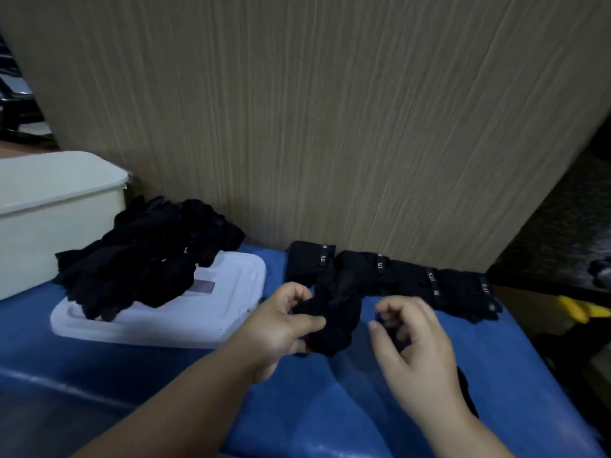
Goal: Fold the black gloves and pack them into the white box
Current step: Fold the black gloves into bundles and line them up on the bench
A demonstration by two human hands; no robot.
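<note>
My left hand (pixel 284 322) grips a crumpled black glove (pixel 334 319) just above the blue surface. My right hand (pixel 410 338) hovers beside it with curled fingers, apart from the glove; something dark shows under the fingers, but the blur hides what it is. A row of several folded black gloves (pixel 396 276) with small labels lies along the wooden panel behind my hands. A loose pile of unfolded black gloves (pixel 145 256) rests on a white lid (pixel 211 312) to the left. The white box (pixel 53 206) stands at the far left.
A tall wooden panel (pixel 330 110) rises right behind the blue surface (pixel 330 408). On the right the surface ends, with a dark floor and a yellow object (pixel 578 309) beyond. Another black piece (pixel 469 395) lies partly hidden under my right wrist.
</note>
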